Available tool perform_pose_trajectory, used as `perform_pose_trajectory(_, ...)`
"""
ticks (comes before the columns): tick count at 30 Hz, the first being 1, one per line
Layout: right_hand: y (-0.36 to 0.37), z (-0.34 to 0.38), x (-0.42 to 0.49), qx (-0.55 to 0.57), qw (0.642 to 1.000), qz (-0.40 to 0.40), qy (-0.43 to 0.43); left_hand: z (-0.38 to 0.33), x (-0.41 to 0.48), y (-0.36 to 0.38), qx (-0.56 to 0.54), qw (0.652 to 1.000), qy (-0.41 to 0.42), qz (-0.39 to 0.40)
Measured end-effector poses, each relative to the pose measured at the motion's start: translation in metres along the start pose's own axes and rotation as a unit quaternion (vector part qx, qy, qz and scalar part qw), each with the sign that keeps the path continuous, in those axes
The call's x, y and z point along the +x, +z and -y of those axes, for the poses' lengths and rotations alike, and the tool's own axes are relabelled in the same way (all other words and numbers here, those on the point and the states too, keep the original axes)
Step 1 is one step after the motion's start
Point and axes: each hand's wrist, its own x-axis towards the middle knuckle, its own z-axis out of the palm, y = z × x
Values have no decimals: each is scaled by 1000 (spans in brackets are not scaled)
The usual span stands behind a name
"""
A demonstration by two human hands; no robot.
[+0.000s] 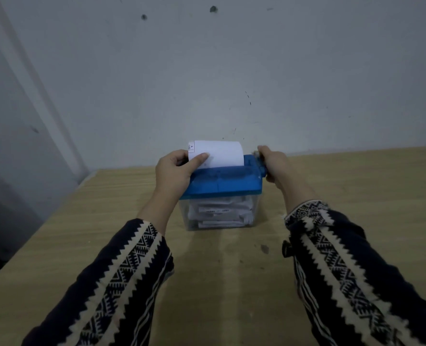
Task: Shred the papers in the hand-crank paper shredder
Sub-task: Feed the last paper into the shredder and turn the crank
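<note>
Standing upright in the feed slot of the hand-crank shredder [223, 182], the sheet of paper [223, 153] curled slightly backward at its top edge, toward the grey wall [231, 71]. The left hand [173, 171] pinched the sheet's left edge, with the thumb across the near face and the fingers behind. The heel of that hand lay against the left end of the shredder's blue top. The right hand [274, 163] was wrapped round the crank handle [256, 154] at the right end of that top. The handle was blurred and mostly hidden by the fingers, so its shape could not be told. The shredder sat on the wooden table [356, 196] toward the far edge, close to the wall. Its clear bin [220, 216] was packed with white paper almost up to the blue top.

The sheet looked thin, light and limp, likely to buckle or skew if pushed from above. A light pinch low on one edge, near the slot, seemed the better hold, loose enough for the cutters to draw the paper down. The shredder appeared to be a small, light plastic box that could slide or rock on the smooth wood under the crank's turning. It probably needed steadying from the top, on the side away from the handle. With the bin so full, the cuttings might back up and stiffen the crank.
</note>
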Motion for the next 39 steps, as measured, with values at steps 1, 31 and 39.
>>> perform_pose_trajectory(1, 4, -11, 1, -22, 999, -3, 32, 1, 0, 0, 1, 1000, 2, -2)
perform_pose_trajectory(31, 0, -25, -60, -7, 842, -283, -460, -3, 5, -2, 45, 999, 5, -3)
perform_pose_trajectory(39, -6, -7, -30, 27, 918, -145, -368, -4, 2, 2, 40, 999, 10, -9)
